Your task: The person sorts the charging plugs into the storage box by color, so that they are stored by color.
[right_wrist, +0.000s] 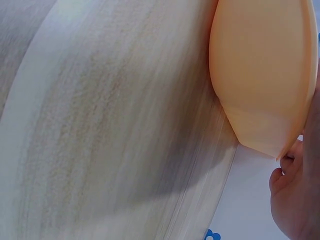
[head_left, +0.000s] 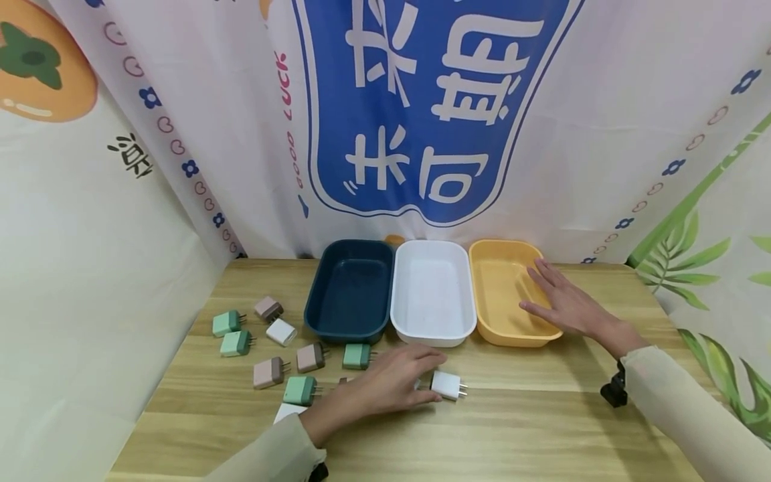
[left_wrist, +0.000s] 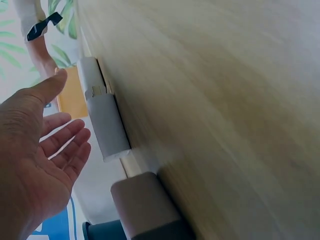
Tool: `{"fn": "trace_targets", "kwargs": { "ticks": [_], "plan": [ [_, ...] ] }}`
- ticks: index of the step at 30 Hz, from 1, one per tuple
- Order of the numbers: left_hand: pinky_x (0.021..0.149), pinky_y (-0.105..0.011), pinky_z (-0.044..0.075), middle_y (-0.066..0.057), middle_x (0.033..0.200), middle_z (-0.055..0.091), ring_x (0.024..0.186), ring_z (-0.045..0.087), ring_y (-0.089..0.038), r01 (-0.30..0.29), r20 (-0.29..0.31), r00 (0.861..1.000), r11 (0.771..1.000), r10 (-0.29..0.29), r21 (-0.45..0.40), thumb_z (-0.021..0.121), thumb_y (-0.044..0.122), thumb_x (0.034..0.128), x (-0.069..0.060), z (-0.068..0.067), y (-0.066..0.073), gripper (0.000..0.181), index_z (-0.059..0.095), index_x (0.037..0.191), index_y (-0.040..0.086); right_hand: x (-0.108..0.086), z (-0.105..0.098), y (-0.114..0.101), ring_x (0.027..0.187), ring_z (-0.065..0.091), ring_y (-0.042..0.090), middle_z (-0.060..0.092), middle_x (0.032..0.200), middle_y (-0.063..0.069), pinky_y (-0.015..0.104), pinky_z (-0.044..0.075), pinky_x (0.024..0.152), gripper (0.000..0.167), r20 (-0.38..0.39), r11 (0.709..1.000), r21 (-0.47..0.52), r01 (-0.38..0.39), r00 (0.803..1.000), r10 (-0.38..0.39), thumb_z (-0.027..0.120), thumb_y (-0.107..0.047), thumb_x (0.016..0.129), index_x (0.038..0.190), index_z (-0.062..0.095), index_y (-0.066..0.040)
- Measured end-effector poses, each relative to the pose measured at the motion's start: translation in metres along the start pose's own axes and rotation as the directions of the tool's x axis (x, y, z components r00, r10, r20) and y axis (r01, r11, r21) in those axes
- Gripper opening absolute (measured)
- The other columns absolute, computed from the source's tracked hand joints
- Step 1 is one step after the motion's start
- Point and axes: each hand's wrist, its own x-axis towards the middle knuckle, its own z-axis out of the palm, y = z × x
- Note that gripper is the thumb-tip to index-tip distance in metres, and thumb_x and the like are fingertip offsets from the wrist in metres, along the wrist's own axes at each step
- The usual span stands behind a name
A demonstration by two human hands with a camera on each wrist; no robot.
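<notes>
My left hand point(head_left: 391, 380) hovers low above the table, just left of a white plug charger point(head_left: 446, 386) whose prongs point right. In the left wrist view its thumb and fingers are spread apart, with nothing between them. Beyond them lie two white chargers, one nearer point(left_wrist: 109, 127) and one farther point(left_wrist: 91, 75), end to end, and a pinkish-brown charger point(left_wrist: 145, 205) is closer to that camera. At the yellow bin point(head_left: 502, 335), my right hand point(head_left: 563, 301) reaches over the right side with fingers extended. In the right wrist view the hand point(right_wrist: 295, 200) is partly cut off.
A dark blue bin point(head_left: 346, 333) and a white bin point(head_left: 432, 338) stand left of the yellow one. Several green chargers point(head_left: 225, 323), pinkish-brown chargers point(head_left: 268, 373) and a white charger point(head_left: 280, 331) lie scattered on the left of the wooden table point(head_left: 542, 415). A printed curtain point(head_left: 241, 120) hangs behind.
</notes>
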Motion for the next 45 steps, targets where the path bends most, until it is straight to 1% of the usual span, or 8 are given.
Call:
{"fn": "trace_targets", "kwargs": {
  "ticks": [6,15,19,24,27,33,41,45],
  "plan": [
    [0.103,-0.027,0.054,-0.003,0.139,0.068,0.127,0.064,-0.014,0.03,0.027,0.999,1.0,-0.03,0.003,0.083,0.048,0.0913,0.006,0.003,0.004,0.063,0.068,0.141,0.013,-0.002,0.001,0.0,0.159,0.011,0.05,0.008,0.173,0.031,0.068,0.019,0.124,0.092,-0.008,1.0,0.016,0.001,1.0,-0.001,0.059,-0.053,0.105,0.164,0.024,0.008],
    [0.098,-0.024,0.055,-0.003,0.132,0.07,0.119,0.066,-0.012,0.041,0.049,0.998,0.999,-0.041,-0.009,0.087,0.044,0.0882,0.012,0.005,0.006,0.059,0.072,0.136,0.013,-0.001,0.0,0.0,0.159,0.011,0.05,0.01,0.172,0.031,0.069,0.02,0.123,0.092,-0.024,0.999,0.035,0.008,1.0,-0.007,0.06,-0.052,0.105,0.163,0.024,0.008],
    [0.093,-0.021,0.055,0.0,0.127,0.071,0.114,0.066,-0.009,0.058,0.055,0.997,0.998,-0.056,-0.022,0.089,0.042,0.0871,0.014,0.007,0.007,0.056,0.074,0.133,0.013,0.0,0.002,0.0,0.159,0.012,0.05,0.012,0.172,0.032,0.069,0.021,0.123,0.092,-0.036,0.999,0.04,0.012,0.999,-0.01,0.062,-0.051,0.104,0.163,0.025,0.009],
    [0.082,-0.015,0.053,0.004,0.122,0.073,0.105,0.065,-0.003,0.083,0.075,0.994,0.995,-0.078,-0.056,0.09,0.04,0.0863,0.018,0.009,0.008,0.051,0.076,0.129,0.015,0.0,0.001,0.0,0.16,0.01,0.049,0.009,0.173,0.03,0.068,0.019,0.125,0.093,-0.018,0.999,0.037,0.002,1.0,-0.002,0.06,-0.052,0.105,0.164,0.022,0.008],
    [0.079,-0.013,0.051,0.005,0.119,0.073,0.102,0.065,-0.001,0.092,0.086,0.992,0.994,-0.087,-0.054,0.091,0.039,0.0856,0.02,0.011,0.009,0.05,0.077,0.128,0.017,-0.001,0.001,0.0,0.16,0.009,0.049,0.008,0.173,0.03,0.068,0.019,0.124,0.093,-0.005,0.999,0.036,-0.003,1.0,0.003,0.06,-0.052,0.105,0.165,0.021,0.008],
    [0.078,-0.013,0.051,0.005,0.117,0.074,0.101,0.065,-0.001,0.084,0.08,0.993,0.996,-0.082,-0.027,0.091,0.037,0.0851,0.023,0.013,0.01,0.048,0.078,0.127,0.018,0.0,0.002,0.001,0.159,0.011,0.05,0.008,0.173,0.031,0.069,0.019,0.124,0.093,-0.012,1.0,0.03,-0.005,1.0,0.005,0.06,-0.053,0.105,0.164,0.022,0.009],
    [0.071,-0.011,0.047,0.008,0.109,0.073,0.092,0.061,0.002,0.079,0.087,0.993,0.996,-0.075,-0.046,0.092,0.033,0.0834,0.027,0.014,0.01,0.039,0.08,0.118,0.02,-0.001,0.004,0.002,0.159,0.012,0.05,0.01,0.172,0.031,0.069,0.02,0.123,0.093,-0.038,0.999,0.032,0.005,0.999,-0.004,0.06,-0.053,0.105,0.163,0.024,0.01],
    [0.07,-0.01,0.045,0.007,0.108,0.073,0.09,0.06,0.002,0.066,0.086,0.994,0.997,-0.063,-0.033,0.092,0.031,0.0832,0.028,0.015,0.01,0.037,0.08,0.116,0.019,-0.001,0.004,0.002,0.159,0.011,0.05,0.01,0.173,0.031,0.069,0.02,0.124,0.094,-0.031,1.0,0.027,-0.004,1.0,0.004,0.06,-0.054,0.105,0.163,0.023,0.01]
  ]
}}
